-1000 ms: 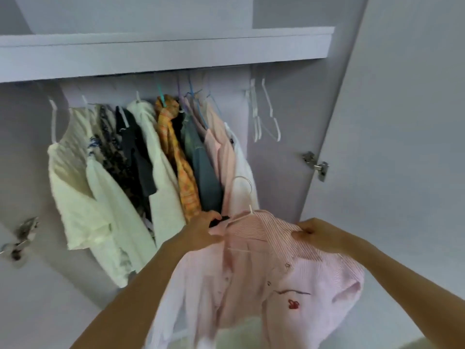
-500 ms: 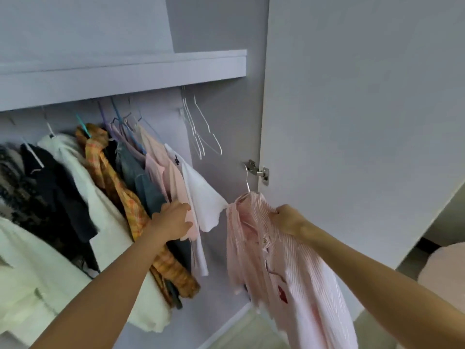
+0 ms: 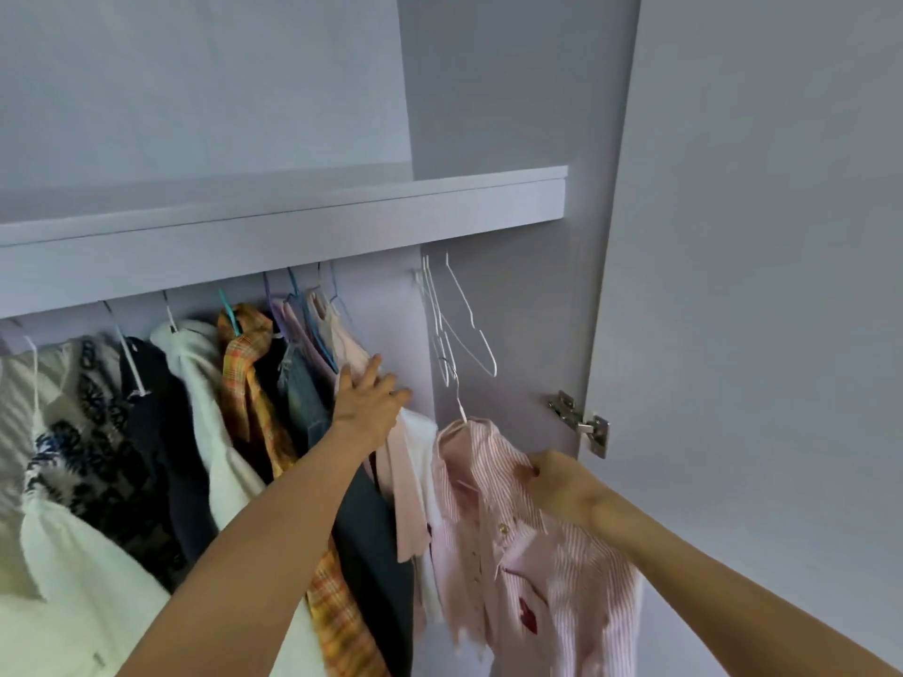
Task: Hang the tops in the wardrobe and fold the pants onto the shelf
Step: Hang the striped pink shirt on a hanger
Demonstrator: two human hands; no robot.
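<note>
Two hands are up in front of me. My right hand [image 3: 562,486] pinches the shoulder of the pink striped button shirt [image 3: 527,539], which sits on a thin white wire hanger [image 3: 457,393] just below the lilac shelf [image 3: 293,227], beside the open wardrobe door [image 3: 762,285]. My left hand [image 3: 369,403] has straight, spread fingers and presses on the hanging pale pink top [image 3: 405,481] in the row of clothes. Three empty white hangers [image 3: 454,324] dangle near the shirt.

shirt [image 3: 537,544]: striped cloth | hinge [image 3: 581,422]: shiny metal | shelf [image 3: 293,237]: matt
</note>
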